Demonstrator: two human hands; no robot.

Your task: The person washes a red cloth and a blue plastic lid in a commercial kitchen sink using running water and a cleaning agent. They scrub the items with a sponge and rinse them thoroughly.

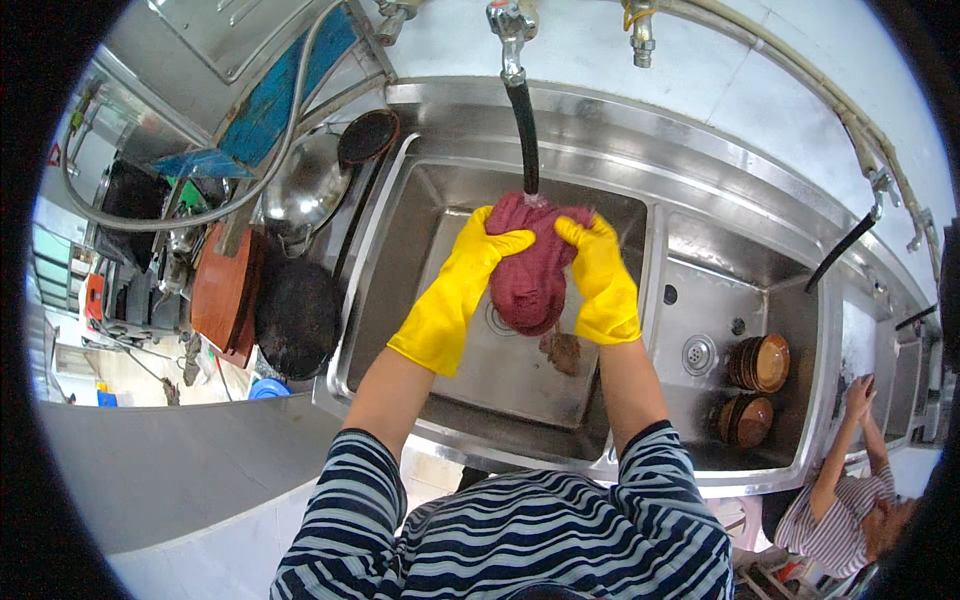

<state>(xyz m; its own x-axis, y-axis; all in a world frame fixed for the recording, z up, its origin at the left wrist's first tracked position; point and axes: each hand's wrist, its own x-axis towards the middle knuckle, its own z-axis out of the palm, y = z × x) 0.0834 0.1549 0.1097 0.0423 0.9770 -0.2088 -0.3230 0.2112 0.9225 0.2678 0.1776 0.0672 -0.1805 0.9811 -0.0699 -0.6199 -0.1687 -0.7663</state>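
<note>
A dark red cloth hangs bunched between my two hands, over the left basin of a stainless steel sink. My left hand, in a yellow rubber glove, grips its upper left edge with the thumb on top. On the opposite side my right hand, gloved the same way, pinches the upper right edge. Water runs from a black hose onto the top of the cloth; the hose is fitted to a metal tap. A brown, crumpled piece lies on the basin floor below. My fingertips under the cloth are hidden.
The right basin holds stacked brown bowls beside a drain. Another black hose hangs over it. Left of the sink stand a wok, a dark pan and wooden boards. Farther right, another person works at a sink.
</note>
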